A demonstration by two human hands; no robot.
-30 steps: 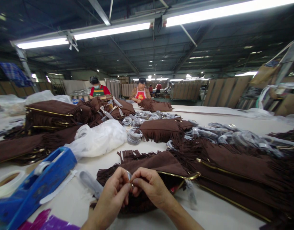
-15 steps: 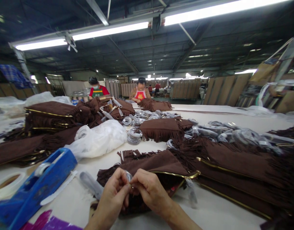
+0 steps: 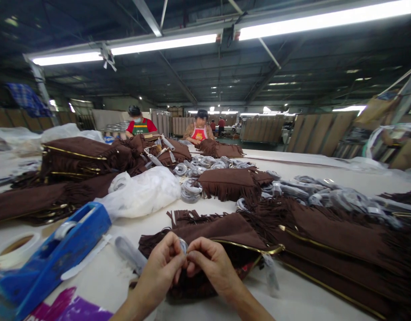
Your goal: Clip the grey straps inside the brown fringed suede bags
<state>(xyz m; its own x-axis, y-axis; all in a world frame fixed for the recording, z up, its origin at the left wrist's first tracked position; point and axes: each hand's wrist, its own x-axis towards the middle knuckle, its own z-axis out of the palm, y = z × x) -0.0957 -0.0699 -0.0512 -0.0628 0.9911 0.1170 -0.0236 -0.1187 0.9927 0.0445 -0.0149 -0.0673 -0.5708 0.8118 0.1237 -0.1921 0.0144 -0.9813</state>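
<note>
My left hand [image 3: 165, 263] and my right hand [image 3: 210, 263] meet fingertip to fingertip above an open brown fringed bag [image 3: 222, 229]. Both are closed in a pinch. Between them shows a small shiny grey piece [image 3: 183, 246], like a plastic-wrapped strap end; fingers cover most of it. The bag lies on the white table with its gold zipper [image 3: 259, 247] undone. A plastic-wrapped tab [image 3: 270, 269] hangs from the zipper's right end. Left of my left wrist, a grey plastic-wrapped strip [image 3: 129, 253] sticks out.
A blue tape dispenser [image 3: 63, 256] and a white tape roll [image 3: 16, 249] stand at left. More brown bags [image 3: 339, 232] are stacked at right. Coiled grey wrapped straps [image 3: 339, 196] and a white plastic bag [image 3: 147, 191] lie beyond. Two co-workers [image 3: 199, 131] sit across the table.
The whole view has shifted slightly, so things sit a little farther right. My hands stay together over the bag, with only a small shift of the fingers around the grey piece.
</note>
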